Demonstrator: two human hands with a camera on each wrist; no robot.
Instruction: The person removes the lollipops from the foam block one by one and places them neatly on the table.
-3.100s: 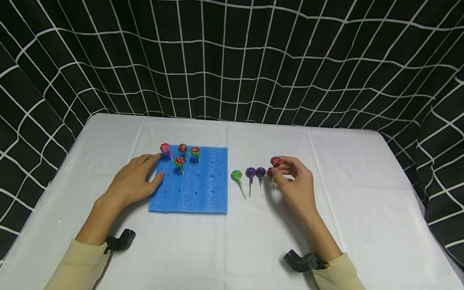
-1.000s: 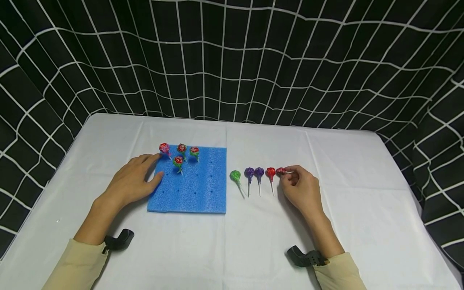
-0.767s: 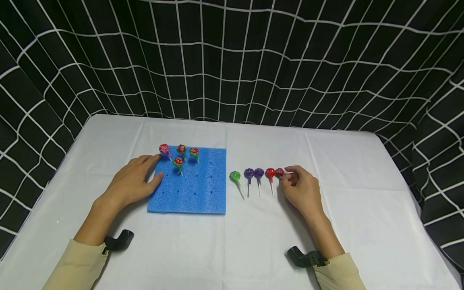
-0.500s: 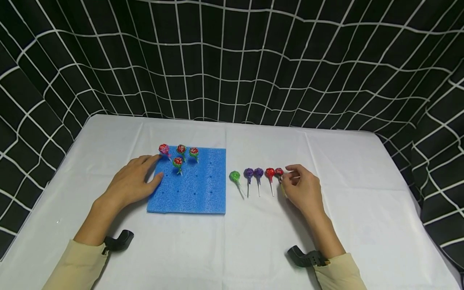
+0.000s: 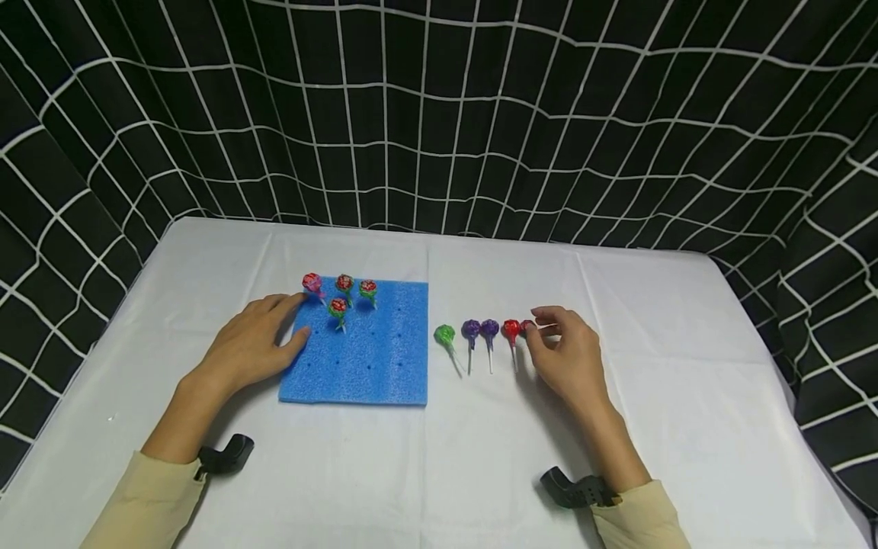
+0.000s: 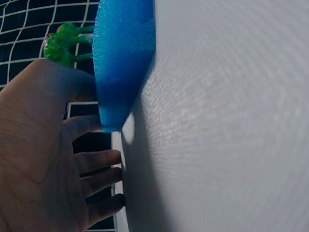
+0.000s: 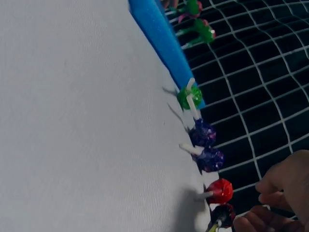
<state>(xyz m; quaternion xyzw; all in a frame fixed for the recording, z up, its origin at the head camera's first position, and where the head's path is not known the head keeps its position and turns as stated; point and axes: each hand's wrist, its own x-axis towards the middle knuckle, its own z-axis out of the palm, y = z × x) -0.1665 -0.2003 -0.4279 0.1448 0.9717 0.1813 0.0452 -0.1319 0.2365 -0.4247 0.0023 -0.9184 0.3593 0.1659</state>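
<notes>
A blue foam board (image 5: 363,385) holds four head-up lollipops (image 5: 338,307), the left hand (image 5: 250,339) relaxed against its left edge. Beside it on white cloth (image 5: 480,473) lie a green lollipop (image 5: 444,335), slanted, two purple lollipops (image 5: 471,329), a red lollipop (image 5: 511,329) and a dark red lollipop (image 7: 223,212), heads away from the person, wrapper print too small to read. The right hand (image 5: 569,354), thumb and fingers apart, is unclosed beside the dark red one.
</notes>
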